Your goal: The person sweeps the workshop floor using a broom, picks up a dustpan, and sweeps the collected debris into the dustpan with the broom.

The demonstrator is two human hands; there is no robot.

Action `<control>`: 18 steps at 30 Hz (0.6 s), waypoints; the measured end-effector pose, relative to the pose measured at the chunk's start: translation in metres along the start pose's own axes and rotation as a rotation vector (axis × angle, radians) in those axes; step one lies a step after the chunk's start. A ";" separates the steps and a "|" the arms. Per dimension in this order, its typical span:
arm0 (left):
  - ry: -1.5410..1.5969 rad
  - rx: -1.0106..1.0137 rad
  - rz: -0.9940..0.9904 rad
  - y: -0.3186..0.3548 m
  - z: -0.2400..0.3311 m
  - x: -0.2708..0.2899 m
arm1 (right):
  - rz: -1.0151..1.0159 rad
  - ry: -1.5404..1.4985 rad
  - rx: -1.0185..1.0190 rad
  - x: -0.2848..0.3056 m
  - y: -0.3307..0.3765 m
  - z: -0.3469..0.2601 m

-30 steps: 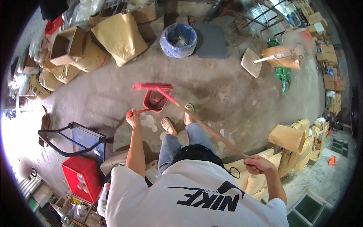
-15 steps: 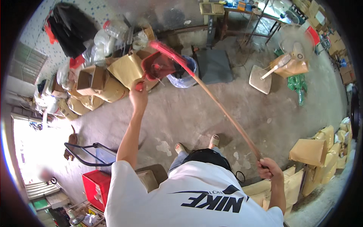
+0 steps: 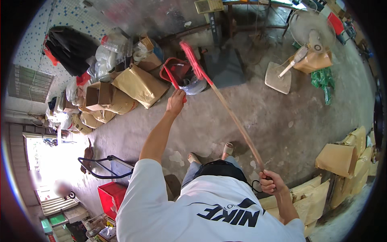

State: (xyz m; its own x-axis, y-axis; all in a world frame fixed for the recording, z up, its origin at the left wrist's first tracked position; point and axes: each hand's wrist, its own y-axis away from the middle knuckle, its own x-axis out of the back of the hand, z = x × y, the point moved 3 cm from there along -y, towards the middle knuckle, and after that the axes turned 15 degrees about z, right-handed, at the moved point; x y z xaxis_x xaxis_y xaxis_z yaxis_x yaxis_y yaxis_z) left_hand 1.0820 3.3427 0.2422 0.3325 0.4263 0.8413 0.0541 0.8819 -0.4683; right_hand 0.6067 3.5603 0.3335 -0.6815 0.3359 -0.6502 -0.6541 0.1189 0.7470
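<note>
Red dustpan: I find the red dustpan (image 3: 182, 69) in the upper centre of the frame, tilted, in front of the bag-lined bin (image 3: 193, 87) and hiding much of it; from this angle I cannot tell whether the two touch.
Left grip: my left hand (image 3: 175, 102) is closed around the lower part of the dustpan's handle, with a red end poking out beyond the fist.
Right grip: my right hand (image 3: 273, 183), lower right of centre, is wrapped around the wooden end of the red-headed broom (image 3: 236, 119).
Broom line: I see its long axis run from the upper centre down to the lower right, the bristle head just beside the dustpan's right edge; contact there I cannot confirm.
Pan to bin: the relation I judge to matter most is this one: the dustpan lies up and slightly right of my left grip, its handle slanting down and right into that fist, and the bin shows at its lower right. The left hand is much the nearer to both.
Around it: a brown paper sack (image 3: 141, 85) sits to the pan's left, and a dark grey platform (image 3: 225, 68) lies to the right.
</note>
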 end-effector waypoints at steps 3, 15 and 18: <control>-0.059 -0.056 0.007 -0.002 0.006 -0.006 | -0.034 -0.175 -0.124 0.008 0.008 -0.015; -0.081 0.072 0.208 0.006 0.030 0.054 | 0.294 0.333 0.028 0.012 0.056 -0.027; -0.041 0.252 0.340 0.020 0.037 0.074 | 0.250 0.111 -0.058 0.013 0.056 -0.031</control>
State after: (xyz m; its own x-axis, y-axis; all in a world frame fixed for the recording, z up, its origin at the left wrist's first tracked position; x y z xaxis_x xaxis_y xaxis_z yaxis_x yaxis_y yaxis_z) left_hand 1.0733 3.3990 0.3051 0.2537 0.7043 0.6630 -0.2858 0.7095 -0.6442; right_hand 0.5515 3.5420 0.3627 -0.8540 0.2432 -0.4599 -0.4762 -0.0095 0.8793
